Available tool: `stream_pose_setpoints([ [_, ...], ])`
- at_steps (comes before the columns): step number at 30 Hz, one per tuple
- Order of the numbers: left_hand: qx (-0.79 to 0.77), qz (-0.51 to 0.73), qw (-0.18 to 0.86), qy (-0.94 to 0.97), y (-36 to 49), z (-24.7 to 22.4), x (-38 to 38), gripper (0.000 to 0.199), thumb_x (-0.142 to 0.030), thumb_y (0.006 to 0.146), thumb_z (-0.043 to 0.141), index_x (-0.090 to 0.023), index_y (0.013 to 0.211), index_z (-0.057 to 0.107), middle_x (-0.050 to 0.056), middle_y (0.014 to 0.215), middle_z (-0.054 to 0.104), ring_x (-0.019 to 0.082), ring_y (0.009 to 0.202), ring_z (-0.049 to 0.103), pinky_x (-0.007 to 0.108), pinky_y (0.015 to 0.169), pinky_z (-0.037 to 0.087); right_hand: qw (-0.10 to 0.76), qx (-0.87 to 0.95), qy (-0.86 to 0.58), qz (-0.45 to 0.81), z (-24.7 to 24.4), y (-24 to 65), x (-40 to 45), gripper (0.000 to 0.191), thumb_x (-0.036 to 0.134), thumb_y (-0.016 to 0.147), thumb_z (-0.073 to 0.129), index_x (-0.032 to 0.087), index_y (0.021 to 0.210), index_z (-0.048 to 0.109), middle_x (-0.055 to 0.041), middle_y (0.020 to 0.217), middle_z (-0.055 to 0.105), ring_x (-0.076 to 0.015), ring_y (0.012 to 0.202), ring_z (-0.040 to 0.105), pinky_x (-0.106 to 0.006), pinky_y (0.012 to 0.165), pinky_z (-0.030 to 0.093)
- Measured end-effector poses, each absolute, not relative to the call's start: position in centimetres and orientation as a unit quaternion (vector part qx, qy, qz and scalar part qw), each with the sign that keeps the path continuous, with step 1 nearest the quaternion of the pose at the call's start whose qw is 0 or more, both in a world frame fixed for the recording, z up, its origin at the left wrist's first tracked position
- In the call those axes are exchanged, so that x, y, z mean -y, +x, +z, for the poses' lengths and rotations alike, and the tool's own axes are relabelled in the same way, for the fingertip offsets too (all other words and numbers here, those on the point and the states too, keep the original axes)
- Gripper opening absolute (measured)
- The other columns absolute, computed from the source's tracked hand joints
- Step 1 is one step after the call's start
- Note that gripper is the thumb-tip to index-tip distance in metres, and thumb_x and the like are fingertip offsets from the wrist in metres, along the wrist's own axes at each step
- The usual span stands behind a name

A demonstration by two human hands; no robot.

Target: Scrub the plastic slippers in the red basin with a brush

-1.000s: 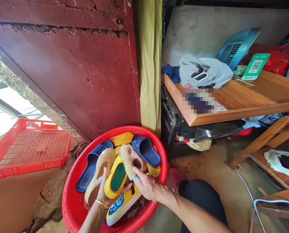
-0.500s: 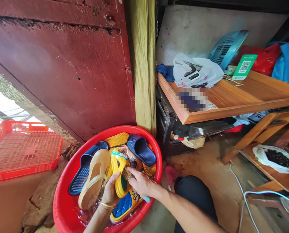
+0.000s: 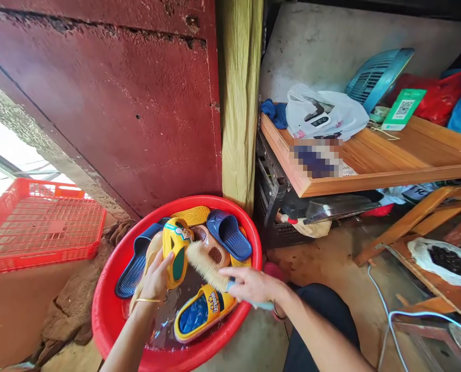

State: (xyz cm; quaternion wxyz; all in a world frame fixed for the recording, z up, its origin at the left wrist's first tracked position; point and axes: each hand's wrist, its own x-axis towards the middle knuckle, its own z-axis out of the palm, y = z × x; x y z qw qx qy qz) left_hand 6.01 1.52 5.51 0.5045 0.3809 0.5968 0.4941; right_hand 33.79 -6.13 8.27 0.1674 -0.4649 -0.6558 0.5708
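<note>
My left hand [image 3: 157, 278] grips a yellow slipper [image 3: 176, 258] with a green insole, tilted up over the red basin [image 3: 108, 341]. In my right hand [image 3: 249, 285] is a scrubbing brush [image 3: 207, 266] with pale bristles and a light-blue handle; its bristle end is close beside the slipper. Dark water [image 3: 160, 320] lies in the basin. A yellow slipper with a blue insole [image 3: 193, 315] sits in the water nearest me. Around the far side are navy slides [image 3: 234, 240], a brown shoe with mesh-like panels [image 3: 216, 254] and a beige sandal [image 3: 153, 250], partly hidden by my left hand.
A red plastic crate [image 3: 44, 227] stands at the left, below a dark red door [image 3: 98, 113]. To the right is a wooden tray-like table [image 3: 388, 178] with a white plastic bag [image 3: 327, 113]. A white cable [image 3: 385, 299] runs over the floor.
The brush has come into view from the slipper, drawn back to the right by my right hand. The held slipper has moved up and left, away from the blue-insoled one.
</note>
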Motion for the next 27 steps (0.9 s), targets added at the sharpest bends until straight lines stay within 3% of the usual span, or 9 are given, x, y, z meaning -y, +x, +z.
stream_pose_setpoints([
  [2,-0.623,0.462,0.416,0.475,6.6,4.5,-1.8,0.076,-0.039,0.084,0.059,-0.019,0.154,0.035,0.014,0.152,0.052,0.033,0.141,0.047,0.050,0.117,0.039,0.247,0.604,-0.536,0.535,8.0,35.2,4.9,0.066,0.023,0.092,0.051,0.021,0.156,0.037,0.0042,0.072,0.061,-0.0083,0.046,0.050,-0.017,0.043,0.042],
  [4,-0.634,0.406,0.283,0.595,7.2,3.5,-1.6,0.073,-0.030,0.089,0.050,-0.015,0.157,0.028,0.018,0.161,0.038,0.032,0.151,0.032,0.053,0.122,0.029,0.305,0.560,-0.582,0.505,7.3,35.9,3.9,0.067,0.024,0.095,0.047,0.021,0.159,0.028,0.0020,0.077,0.063,-0.0088,0.044,0.051,-0.019,0.042,0.045],
  [6,-0.625,0.341,0.161,0.684,7.8,2.7,-1.2,0.062,-0.022,0.091,0.042,-0.015,0.153,0.039,0.019,0.164,0.031,0.033,0.155,0.022,0.055,0.123,0.025,0.317,0.537,-0.606,0.493,6.5,36.2,3.3,0.068,0.026,0.095,0.048,0.022,0.159,0.026,-0.0005,0.084,0.066,-0.0094,0.045,0.054,-0.021,0.042,0.048],
  [9,-0.600,0.258,0.067,0.754,8.2,1.6,-0.5,0.054,-0.022,0.093,0.041,-0.022,0.147,0.050,0.015,0.166,0.029,0.033,0.155,0.021,0.055,0.123,0.025,0.297,0.535,-0.637,0.467,5.8,36.5,2.7,0.070,0.029,0.093,0.056,0.023,0.158,0.030,-0.0045,0.098,0.071,-0.0099,0.052,0.060,-0.021,0.050,0.052],
  [13,-0.567,0.182,0.059,0.801,8.2,0.0,-1.0,0.064,-0.032,0.094,0.048,-0.023,0.156,0.036,0.013,0.167,0.029,0.031,0.153,0.027,0.050,0.120,0.034,0.249,0.548,-0.677,0.423,6.0,37.0,1.9,0.066,0.027,0.096,0.049,0.020,0.159,0.029,-0.0082,0.106,0.073,-0.0126,0.062,0.067,-0.024,0.065,0.056],
  [18,-0.633,0.042,0.065,0.770,8.0,-0.9,-2.4,0.072,-0.014,0.089,0.044,-0.013,0.159,0.028,0.019,0.168,0.024,0.034,0.145,0.043,0.046,0.109,0.046,0.123,0.625,-0.665,0.390,6.2,36.5,1.1,0.063,0.022,0.094,0.046,0.018,0.156,0.038,-0.0111,0.125,0.071,-0.0204,0.095,0.073,-0.029,0.088,0.053],
  [21,-0.653,-0.023,0.067,0.754,8.6,-0.4,-3.0,0.070,-0.007,0.087,0.040,-0.012,0.156,0.034,0.021,0.165,0.029,0.035,0.146,0.041,0.048,0.108,0.046,0.096,0.637,-0.670,0.369,6.2,35.6,1.1,0.065,0.018,0.090,0.051,0.021,0.153,0.042,-0.0116,0.126,0.071,-0.0244,0.109,0.070,-0.032,0.095,0.050],
  [24,-0.667,0.007,0.116,0.736,9.6,-0.1,-3.7,0.066,-0.003,0.087,0.033,-0.011,0.152,0.042,0.024,0.162,0.035,0.038,0.145,0.041,0.056,0.108,0.043,0.062,0.652,-0.673,0.343,6.2,34.4,1.3,0.070,0.011,0.086,0.053,0.015,0.154,0.040,-0.0174,0.127,0.070,-0.0288,0.116,0.068,-0.036,0.099,0.049],
  [27,-0.685,0.108,0.197,0.693,10.2,-0.3,-4.7,0.058,-0.004,0.091,0.028,-0.005,0.145,0.049,0.032,0.157,0.037,0.042,0.142,0.043,0.066,0.109,0.037,0.028,0.660,-0.682,0.314,6.2,33.0,1.1,0.063,0.006,0.086,0.051,0.003,0.149,0.046,-0.0267,0.130,0.066,-0.0332,0.122,0.064,-0.040,0.101,0.049],
])
